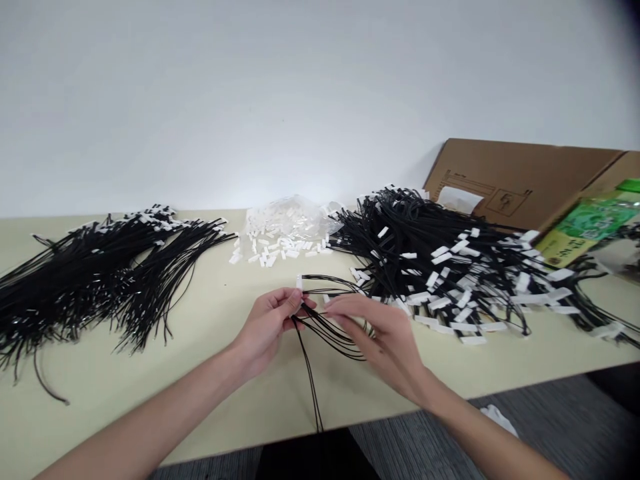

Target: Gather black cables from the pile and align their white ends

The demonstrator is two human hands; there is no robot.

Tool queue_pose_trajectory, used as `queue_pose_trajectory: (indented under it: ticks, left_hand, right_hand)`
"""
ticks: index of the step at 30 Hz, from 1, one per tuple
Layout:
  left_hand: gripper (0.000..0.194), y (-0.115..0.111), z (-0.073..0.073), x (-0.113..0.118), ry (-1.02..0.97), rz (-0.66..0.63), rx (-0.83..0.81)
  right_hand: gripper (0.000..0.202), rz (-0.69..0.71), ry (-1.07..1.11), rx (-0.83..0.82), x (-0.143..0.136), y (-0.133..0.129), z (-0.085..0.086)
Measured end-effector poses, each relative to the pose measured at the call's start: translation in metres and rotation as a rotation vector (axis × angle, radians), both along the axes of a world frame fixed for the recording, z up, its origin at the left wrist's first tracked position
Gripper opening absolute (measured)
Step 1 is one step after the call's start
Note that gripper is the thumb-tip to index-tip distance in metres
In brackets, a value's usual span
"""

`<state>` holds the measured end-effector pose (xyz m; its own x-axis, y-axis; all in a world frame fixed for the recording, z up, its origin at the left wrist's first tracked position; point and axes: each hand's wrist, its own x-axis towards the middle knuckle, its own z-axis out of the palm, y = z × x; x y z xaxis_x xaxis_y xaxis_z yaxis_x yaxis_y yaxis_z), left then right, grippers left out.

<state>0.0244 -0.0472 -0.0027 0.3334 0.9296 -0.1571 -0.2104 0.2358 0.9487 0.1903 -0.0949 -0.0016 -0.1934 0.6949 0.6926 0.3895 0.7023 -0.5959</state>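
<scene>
Between my hands, over the middle of the table, runs a loose bundle of thin black cables [336,337]. My left hand [273,323] is closed on the cables near their left end, thumb on top. A small white piece [299,281] sticks up just above that thumb. My right hand [375,330] is closed with its fingertips pinched together beside the bundle, close to another small white piece [327,299]. Whatever lies between those fingertips is too small to make out. Two cable ends hang down from my left hand toward the table's front edge.
A big pile of black cables [95,273] lies at the left. Another, with white tags [465,313], spreads over the right. Small white pieces [285,249] spill before a clear plastic bag [290,213]. Behind the right pile stand a cardboard box [520,180] and a green packet [590,223].
</scene>
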Motion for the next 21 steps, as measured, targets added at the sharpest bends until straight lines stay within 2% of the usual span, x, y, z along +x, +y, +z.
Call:
queue_pose_trajectory:
  ticks: [2, 5, 10, 16, 19, 21]
  left_hand:
    - [0.020, 0.000, 0.000, 0.000, 0.022, 0.012, -0.001]
    - [0.020, -0.001, -0.001, 0.000, 0.039, 0.022, 0.000]
    - [0.021, -0.002, -0.003, 0.000, 0.034, 0.019, -0.004]
    - [0.020, -0.003, 0.000, 0.001, 0.017, 0.021, 0.006]
    - [0.021, -0.003, 0.000, 0.001, 0.012, 0.009, 0.008]
    - [0.020, -0.003, 0.000, 0.001, 0.013, -0.002, 0.011]
  right_hand:
    - [0.014, -0.056, 0.147, -0.110, 0.006, -0.003, 0.004]
    - [0.010, -0.109, 0.374, -0.139, 0.014, -0.004, 0.008]
    - [0.007, -0.066, 0.672, -0.164, 0.022, -0.006, 0.020]
    - [0.008, -0.159, 0.730, -0.104, 0.034, -0.012, 0.036]
    - [0.006, -0.200, 0.756, -0.043, 0.038, -0.011, 0.034]
    - [0.008, -0.259, 0.697, 0.007, 0.037, -0.010, 0.029]
